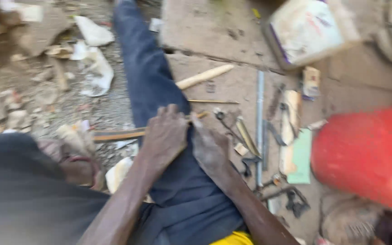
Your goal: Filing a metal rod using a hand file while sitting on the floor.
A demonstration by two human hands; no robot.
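Both hands sat on the outstretched leg (pixel 153 86), left hand (pixel 165 136) curled over a thin wooden stick (pixel 119 134) lying crosswise, its long end poking left (blurry shot). Right hand (pixel 209 147) rested flat just beside, grip unclear.

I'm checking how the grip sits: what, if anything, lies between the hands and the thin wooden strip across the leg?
Nothing visible does. The left hand lies directly on the wooden strip where it crosses the blue trouser leg, and the right hand rests right beside it. Blur hides the finger grip.
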